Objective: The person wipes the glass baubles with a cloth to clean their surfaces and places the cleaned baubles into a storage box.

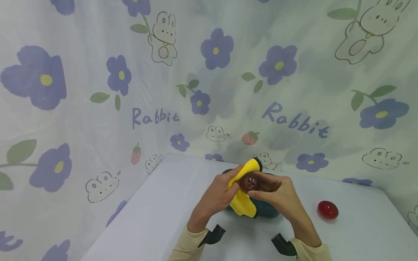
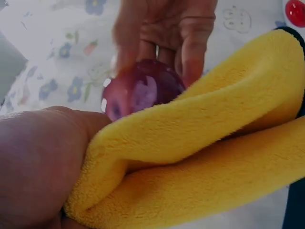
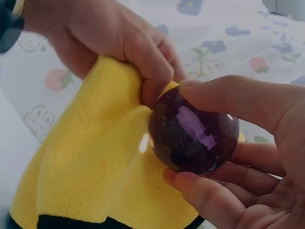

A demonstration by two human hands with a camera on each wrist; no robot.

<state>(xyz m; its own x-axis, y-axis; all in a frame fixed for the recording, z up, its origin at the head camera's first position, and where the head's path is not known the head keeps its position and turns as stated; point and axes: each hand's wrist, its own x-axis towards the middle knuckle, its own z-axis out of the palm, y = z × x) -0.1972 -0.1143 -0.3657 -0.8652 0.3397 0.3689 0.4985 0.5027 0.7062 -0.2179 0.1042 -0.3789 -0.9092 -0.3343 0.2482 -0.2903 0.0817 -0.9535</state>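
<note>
My right hand (image 1: pixel 275 192) holds a glossy dark purple ball (image 3: pixel 193 131) between thumb and fingertips. Bunched in my left hand (image 1: pixel 217 194) is a yellow plush cloth (image 2: pixel 190 129) with a dark edge. The cloth lies against the side of the ball, and the left fingers press it there from behind in the right wrist view. Both hands are raised over a dark teal object (image 1: pixel 269 210) on the table, largely hidden by the hands and the cloth.
A glossy red ball (image 1: pixel 328 210) lies on the white table (image 1: pixel 156 214), to the right of my hands. Behind the table hangs a pale curtain (image 1: pixel 228 87) printed with flowers and rabbits. Each wrist carries a black camera mount (image 1: pixel 283 245).
</note>
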